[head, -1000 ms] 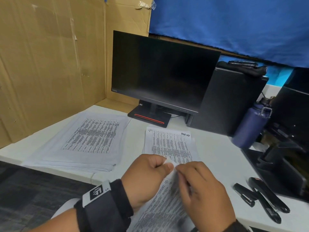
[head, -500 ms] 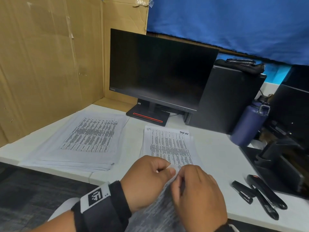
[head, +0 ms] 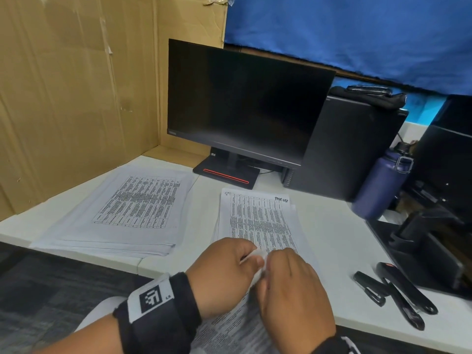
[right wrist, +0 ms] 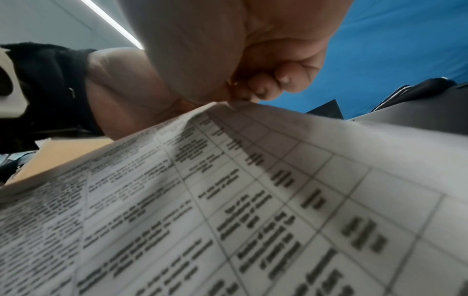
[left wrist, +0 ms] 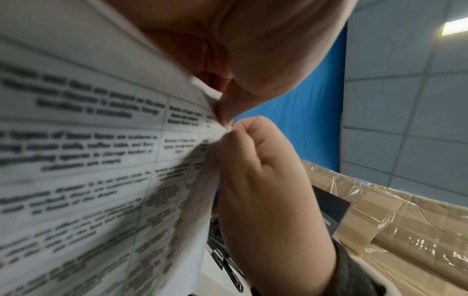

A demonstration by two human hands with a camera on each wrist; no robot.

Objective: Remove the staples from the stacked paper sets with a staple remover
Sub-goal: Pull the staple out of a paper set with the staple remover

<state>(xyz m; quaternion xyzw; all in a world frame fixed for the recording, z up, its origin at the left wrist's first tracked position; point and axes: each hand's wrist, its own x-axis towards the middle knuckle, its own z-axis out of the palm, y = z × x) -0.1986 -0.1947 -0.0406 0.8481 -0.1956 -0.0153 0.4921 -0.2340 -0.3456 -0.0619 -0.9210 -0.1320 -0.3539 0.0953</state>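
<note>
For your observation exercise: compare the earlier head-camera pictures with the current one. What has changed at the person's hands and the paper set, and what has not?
Little changed. The left hand and right hand kept pinching the lifted corner of the paper set, fingertips drawing slightly closer together. The black tools stayed untouched on the desk, and the left paper stack and the sheets behind the hands did not move.
</note>
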